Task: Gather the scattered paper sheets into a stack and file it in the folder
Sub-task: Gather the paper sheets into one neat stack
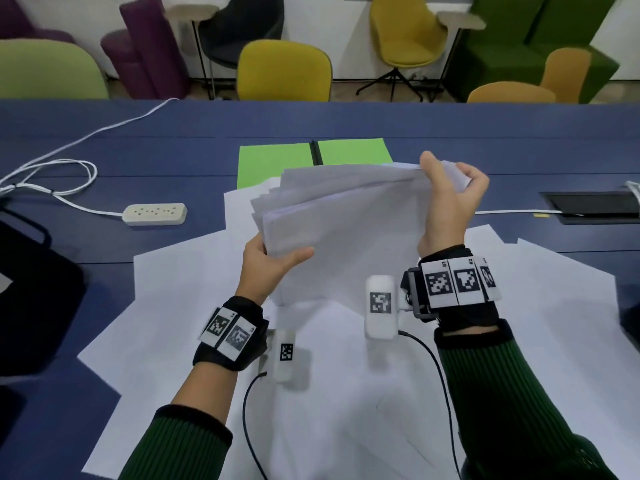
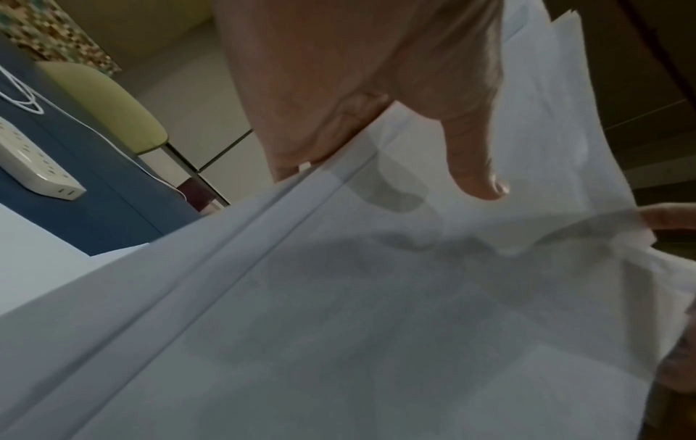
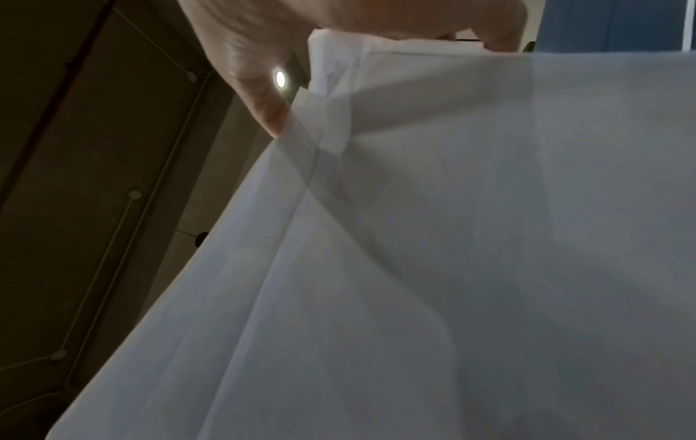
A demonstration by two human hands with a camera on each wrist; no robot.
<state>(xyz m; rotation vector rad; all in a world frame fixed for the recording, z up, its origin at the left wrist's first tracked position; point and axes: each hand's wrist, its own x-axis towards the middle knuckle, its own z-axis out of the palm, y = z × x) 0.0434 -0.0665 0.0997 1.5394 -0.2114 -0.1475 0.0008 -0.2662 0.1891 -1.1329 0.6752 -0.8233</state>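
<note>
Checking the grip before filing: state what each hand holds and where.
Both hold the same sheaf of paper sheets. The left hand pinches its near left corner; the right hand grips its far right edge.

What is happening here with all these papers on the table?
A person is gathering loose white sheets. Both hands hold a bundle of sheets above the blue table: the left hand grips its near corner, the right hand its far edge. The edges are not yet aligned. More sheets lie spread on the table, and the green folder lies open behind them.
</note>
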